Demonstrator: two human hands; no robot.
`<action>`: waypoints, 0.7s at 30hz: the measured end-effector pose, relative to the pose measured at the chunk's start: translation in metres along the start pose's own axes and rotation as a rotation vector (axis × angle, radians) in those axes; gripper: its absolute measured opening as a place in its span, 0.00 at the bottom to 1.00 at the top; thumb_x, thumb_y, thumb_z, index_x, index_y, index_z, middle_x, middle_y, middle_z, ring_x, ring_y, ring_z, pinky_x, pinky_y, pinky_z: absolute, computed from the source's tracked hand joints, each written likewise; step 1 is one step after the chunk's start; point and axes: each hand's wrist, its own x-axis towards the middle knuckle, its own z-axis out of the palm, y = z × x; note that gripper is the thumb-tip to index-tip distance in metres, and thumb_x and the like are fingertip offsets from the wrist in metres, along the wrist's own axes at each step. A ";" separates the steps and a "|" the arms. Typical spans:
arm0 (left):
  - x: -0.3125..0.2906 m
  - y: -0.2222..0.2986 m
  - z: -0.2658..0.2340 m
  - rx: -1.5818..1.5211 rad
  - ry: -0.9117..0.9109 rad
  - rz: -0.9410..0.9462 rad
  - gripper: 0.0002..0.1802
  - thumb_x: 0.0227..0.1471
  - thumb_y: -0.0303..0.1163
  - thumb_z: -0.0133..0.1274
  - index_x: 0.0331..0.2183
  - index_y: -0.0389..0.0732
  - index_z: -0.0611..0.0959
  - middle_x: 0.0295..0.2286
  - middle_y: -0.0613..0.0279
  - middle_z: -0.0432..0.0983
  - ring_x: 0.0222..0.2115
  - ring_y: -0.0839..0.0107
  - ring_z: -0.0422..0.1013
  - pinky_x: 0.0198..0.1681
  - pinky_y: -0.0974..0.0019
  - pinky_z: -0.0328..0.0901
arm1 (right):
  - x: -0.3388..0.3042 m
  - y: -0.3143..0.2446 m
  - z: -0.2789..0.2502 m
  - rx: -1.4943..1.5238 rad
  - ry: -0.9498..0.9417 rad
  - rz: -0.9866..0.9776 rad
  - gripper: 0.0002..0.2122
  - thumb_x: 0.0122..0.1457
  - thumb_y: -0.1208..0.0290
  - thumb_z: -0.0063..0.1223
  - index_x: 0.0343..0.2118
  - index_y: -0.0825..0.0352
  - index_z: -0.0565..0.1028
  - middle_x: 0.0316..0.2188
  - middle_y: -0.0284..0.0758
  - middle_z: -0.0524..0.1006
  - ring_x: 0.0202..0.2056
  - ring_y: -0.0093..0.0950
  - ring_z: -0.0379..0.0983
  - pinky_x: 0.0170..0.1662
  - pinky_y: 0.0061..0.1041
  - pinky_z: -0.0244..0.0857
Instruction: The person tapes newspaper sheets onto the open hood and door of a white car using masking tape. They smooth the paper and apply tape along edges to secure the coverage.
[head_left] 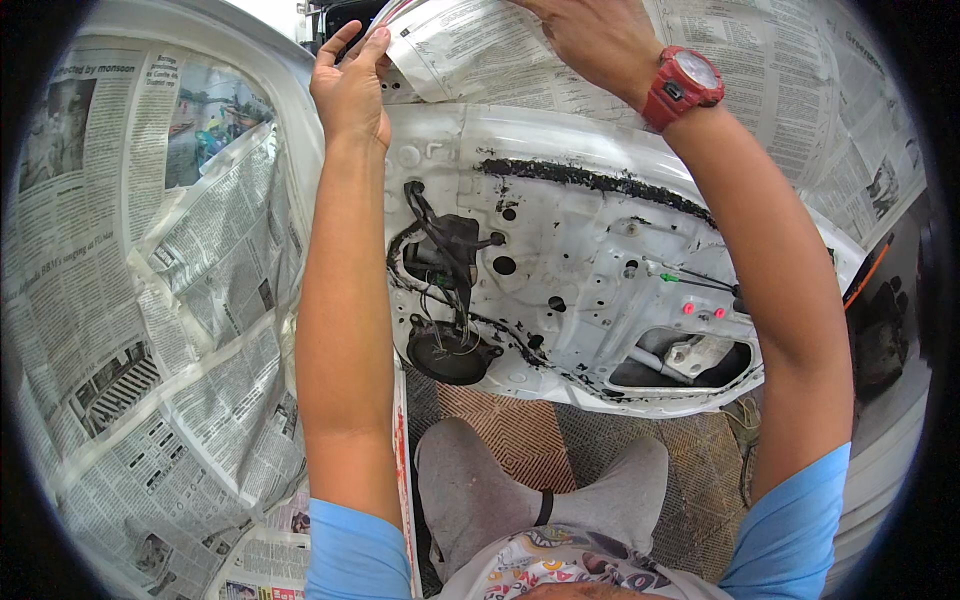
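Observation:
A newspaper sheet point(470, 60) covers the upper part of a white car door point(590, 230) with its inner side bare. My left hand point(352, 90) is raised at the left end of this sheet, thumb and finger closed at its edge while other fingers stick out. My right hand point(597, 45) reaches over the same sheet, a red watch point(685, 85) on its wrist. The upper picture edge cuts off its fingertips, so their grip does not show. Below my hands, a black strip of residue point(600, 180) runs along the door panel.
Newspaper point(100, 220) taped over a car surface fills the left side. Dark wiring point(445, 250) and a round black speaker point(450, 352) sit in the door. An opening point(690, 358) shows metal parts. My knees are below the door, over a patterned floor point(510, 430).

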 end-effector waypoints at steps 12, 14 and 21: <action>-0.013 -0.022 0.001 0.101 0.015 0.094 0.18 0.60 0.23 0.68 0.50 0.37 0.80 0.42 0.57 0.86 0.41 0.75 0.80 0.42 0.73 0.72 | 0.001 0.001 -0.003 0.079 0.056 -0.005 0.24 0.66 0.74 0.47 0.64 0.55 0.80 0.48 0.37 0.73 0.56 0.36 0.65 0.64 0.43 0.53; -0.019 -0.025 0.003 0.105 0.017 0.104 0.18 0.60 0.23 0.68 0.50 0.37 0.81 0.42 0.57 0.85 0.41 0.75 0.80 0.42 0.73 0.72 | 0.002 -0.001 0.000 0.087 0.063 -0.021 0.24 0.66 0.73 0.47 0.65 0.56 0.79 0.50 0.38 0.74 0.58 0.38 0.64 0.65 0.44 0.52; -0.023 -0.017 0.005 -0.127 -0.060 -0.141 0.18 0.61 0.27 0.68 0.49 0.39 0.80 0.43 0.62 0.82 0.39 0.74 0.79 0.43 0.70 0.75 | 0.001 -0.007 0.001 0.024 -0.028 -0.017 0.26 0.67 0.73 0.47 0.69 0.57 0.75 0.55 0.43 0.73 0.62 0.42 0.63 0.67 0.48 0.52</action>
